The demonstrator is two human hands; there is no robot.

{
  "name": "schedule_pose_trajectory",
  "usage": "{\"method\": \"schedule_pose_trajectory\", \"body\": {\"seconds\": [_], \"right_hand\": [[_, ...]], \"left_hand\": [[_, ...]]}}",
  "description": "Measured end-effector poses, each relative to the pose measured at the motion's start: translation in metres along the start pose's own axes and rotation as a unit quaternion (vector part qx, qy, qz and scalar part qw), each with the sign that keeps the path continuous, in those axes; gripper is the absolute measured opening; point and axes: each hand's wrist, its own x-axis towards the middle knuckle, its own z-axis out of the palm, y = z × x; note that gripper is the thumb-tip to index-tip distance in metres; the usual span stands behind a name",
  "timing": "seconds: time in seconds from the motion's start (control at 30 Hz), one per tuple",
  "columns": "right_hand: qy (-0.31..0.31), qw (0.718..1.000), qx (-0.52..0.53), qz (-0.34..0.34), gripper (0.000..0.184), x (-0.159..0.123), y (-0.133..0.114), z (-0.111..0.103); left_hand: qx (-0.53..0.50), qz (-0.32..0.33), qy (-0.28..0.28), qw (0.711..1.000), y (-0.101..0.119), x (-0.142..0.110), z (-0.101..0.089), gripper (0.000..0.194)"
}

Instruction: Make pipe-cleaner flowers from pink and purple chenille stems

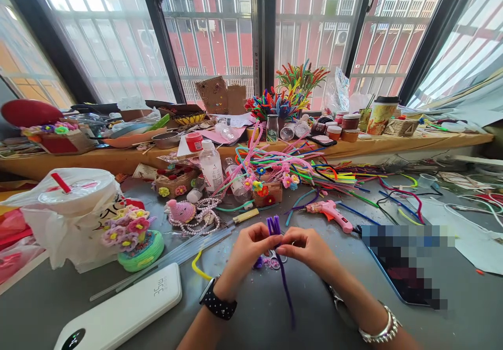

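Note:
Between my two hands is a purple pipe cleaner (286,290), its upper part folded into several upright loops and its long tail hanging down over the table. My left hand (251,245) pinches the folded part from the left, thumb pressed in. From the right, my right hand (301,242) pinches the same pipe cleaner, fingers curled. The fingertips of both hands almost meet. Behind and below them, small scissors (274,262) lie on the table, partly hidden, among pink and purple scraps.
A pink glue gun (332,214) lies behind my right hand, and a phone (401,266) to its right. At left are a white power bank (126,308), a bagged cup (78,208) and a fuzzy flower ornament (139,248). Bundled pipe cleaners (334,174) and plastic bottles (211,166) stand behind.

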Motion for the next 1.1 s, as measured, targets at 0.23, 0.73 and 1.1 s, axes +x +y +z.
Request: {"method": "schedule_pose_trajectory", "body": {"seconds": [0.23,0.73,1.1], "right_hand": [[0.035,0.999,0.034,0.015,0.029,-0.0012,-0.0015,0.0061],[0.075,0.912,0.380,0.136,0.022,0.0017,0.0035,0.0011],[0.166,0.870,0.449,0.116,0.018,0.0033,0.0042,-0.0010]], "left_hand": [[0.029,0.002,0.011,1.000,-0.0027,0.0003,-0.0008,0.025],[0.000,0.052,0.044,0.998,0.0043,-0.0031,-0.0030,0.015],[0.084,0.013,-0.065,0.994,-0.0048,0.0018,-0.0032,0.022]]}}
